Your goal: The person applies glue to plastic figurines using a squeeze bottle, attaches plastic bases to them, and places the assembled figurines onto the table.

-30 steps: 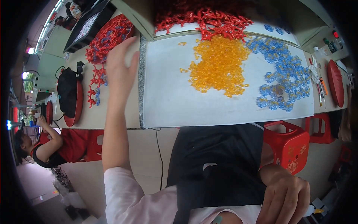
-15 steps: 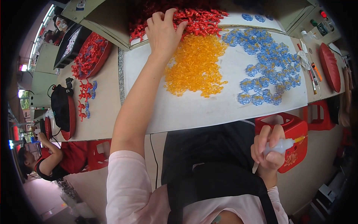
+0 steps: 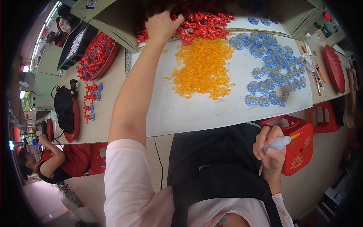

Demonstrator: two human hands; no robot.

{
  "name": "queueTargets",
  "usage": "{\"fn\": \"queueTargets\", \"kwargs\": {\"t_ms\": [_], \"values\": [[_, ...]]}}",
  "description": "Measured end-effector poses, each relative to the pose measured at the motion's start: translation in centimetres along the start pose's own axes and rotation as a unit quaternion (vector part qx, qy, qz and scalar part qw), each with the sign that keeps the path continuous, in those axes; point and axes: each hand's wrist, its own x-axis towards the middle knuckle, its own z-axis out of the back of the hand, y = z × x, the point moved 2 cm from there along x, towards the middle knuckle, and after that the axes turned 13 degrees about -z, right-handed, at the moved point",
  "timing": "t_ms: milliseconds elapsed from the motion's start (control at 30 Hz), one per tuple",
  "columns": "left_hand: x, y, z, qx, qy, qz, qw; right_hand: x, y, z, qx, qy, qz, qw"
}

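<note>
White sheeting (image 3: 196, 113) covers our bench. Our left hand (image 3: 162, 23) stretches far forward, fingers curled down into the red plastic pieces (image 3: 206, 22), which spread rightward from it; the orange pile (image 3: 202, 66) lies nearer us, the blue pieces (image 3: 274, 66) further right. Our right hand (image 3: 270, 149) stays at our lap, closed around a small squeeze bottle (image 3: 279, 143), just beside a red stool (image 3: 298, 145). We see no containers holding the pieces.

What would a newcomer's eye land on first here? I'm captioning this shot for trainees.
Three bright heaps of small translucent plastic pieces on the white work sheet: an orange heap in the middle, a blue scatter to its right, and a red heap at the far edge. The left hand reaches into the red heap, while the right hand holds a small clear squeeze bottle near the lap.
</note>
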Motion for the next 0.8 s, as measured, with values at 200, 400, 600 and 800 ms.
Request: {"fn": "queueTargets", "kwargs": {"t_ms": [200, 400, 600, 800], "values": [[0.0, -1.1, 1.1, -0.062, 0.026, -0.050, 0.996, -0.7, -0.3, -0.2, -0.004, -0.002, -0.005, 1.000], [-0.6, -0.9, 0.2, 0.007, -0.206, -0.152, 0.967, -1.1, -0.6, -0.2, -0.014, -0.024, -0.005, 1.000], [-1.2, 0.2, 5.1, -0.056, -0.165, 0.031, 0.984, -1.5, -0.2, 0.1, -0.025, -0.039, -0.010, 0.999], [-8.7, -2.6, 8.3, -0.158, -0.118, -0.140, 0.970, -1.2, -0.4, 0.6, -0.033, -0.058, 0.009, 0.998]]}}
